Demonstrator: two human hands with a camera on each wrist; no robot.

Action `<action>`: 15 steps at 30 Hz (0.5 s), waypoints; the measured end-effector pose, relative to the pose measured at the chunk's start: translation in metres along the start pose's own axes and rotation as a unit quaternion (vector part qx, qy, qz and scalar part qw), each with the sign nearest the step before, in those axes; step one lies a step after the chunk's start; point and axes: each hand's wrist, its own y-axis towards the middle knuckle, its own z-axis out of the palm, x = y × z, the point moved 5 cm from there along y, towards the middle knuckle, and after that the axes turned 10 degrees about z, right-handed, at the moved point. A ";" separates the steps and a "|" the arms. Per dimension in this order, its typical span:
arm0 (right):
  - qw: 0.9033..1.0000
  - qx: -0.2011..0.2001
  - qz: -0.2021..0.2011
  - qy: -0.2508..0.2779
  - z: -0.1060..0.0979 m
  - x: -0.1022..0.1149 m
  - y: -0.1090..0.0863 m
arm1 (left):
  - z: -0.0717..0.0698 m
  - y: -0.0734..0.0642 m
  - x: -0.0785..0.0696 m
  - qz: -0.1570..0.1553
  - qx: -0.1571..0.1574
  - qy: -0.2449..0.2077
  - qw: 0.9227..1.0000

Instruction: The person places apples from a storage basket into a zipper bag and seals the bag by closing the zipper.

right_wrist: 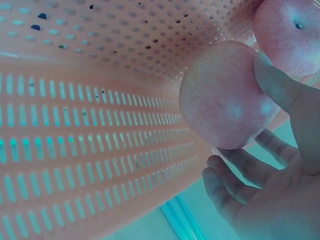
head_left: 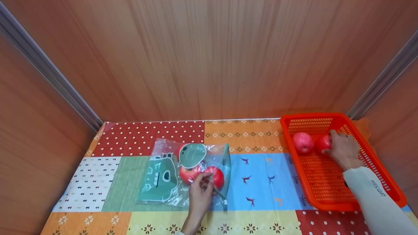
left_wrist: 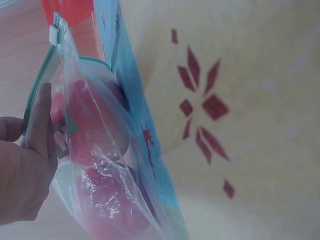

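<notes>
A clear zip bag [head_left: 160,182] with green cartoon prints lies on the patchwork cloth, holding several red apples [head_left: 218,178]. My left hand [head_left: 200,195] pinches the bag's green-edged opening between thumb and fingers, lifting that edge over the apples. In the left wrist view, a white slider [left_wrist: 53,35] sits on the green zip strip beyond the fingertips. Inside the red basket [head_left: 302,186], my right hand [head_left: 345,151] grips an apple [right_wrist: 225,95], thumb on one side and fingers around the other. A second, pinkish apple [head_left: 303,142] rests on the basket floor to its left.
The basket stands at the right, close to the right wooden panel [head_left: 403,120]. Behind the patterned cloth [head_left: 258,182] rises a wooden back panel [head_left: 209,65], with another panel [head_left: 36,130] at the left. Blue cloth patches lie between bag and basket.
</notes>
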 end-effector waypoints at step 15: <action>0.996 -0.044 -0.052 -0.057 -0.014 0.017 -0.012 | 0.001 -0.001 0.000 0.013 -0.001 -0.008 1.000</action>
